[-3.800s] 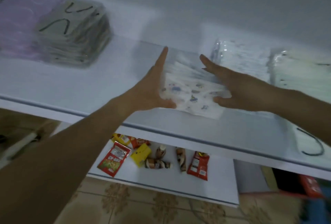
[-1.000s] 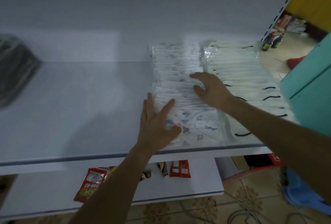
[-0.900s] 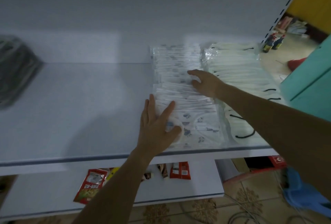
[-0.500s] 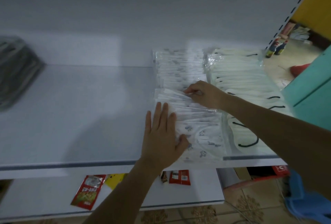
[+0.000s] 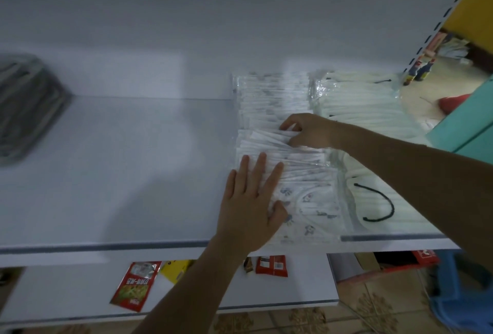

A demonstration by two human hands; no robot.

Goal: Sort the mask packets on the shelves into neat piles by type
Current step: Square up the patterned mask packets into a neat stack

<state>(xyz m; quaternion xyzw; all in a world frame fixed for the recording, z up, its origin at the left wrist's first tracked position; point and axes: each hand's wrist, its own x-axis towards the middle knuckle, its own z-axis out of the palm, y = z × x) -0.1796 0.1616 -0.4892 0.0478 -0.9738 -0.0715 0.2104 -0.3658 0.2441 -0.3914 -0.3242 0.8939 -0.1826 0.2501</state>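
White printed mask packets (image 5: 312,205) rowed on shelf (image 5: 120,173), right end: my left grip (image 5: 250,200) flat, fingers straight, on front ones; right grip (image 5: 309,132) pinches packets mid-row.

Place: small retail shop. Evidence: white display shelving, 2 tiers visible, with a slotted upright (image 5: 437,32) at the right end. The upper shelf (image 5: 106,173) carries printed mask packets (image 5: 272,98) and cream mask packets (image 5: 365,98) in 2 adjoining rows at its right end, and a dark stack (image 5: 24,109) at its left edge. The lower shelf (image 5: 66,288) holds snack sachets (image 5: 133,285). Bottles (image 5: 418,70) stand on the floor beyond.
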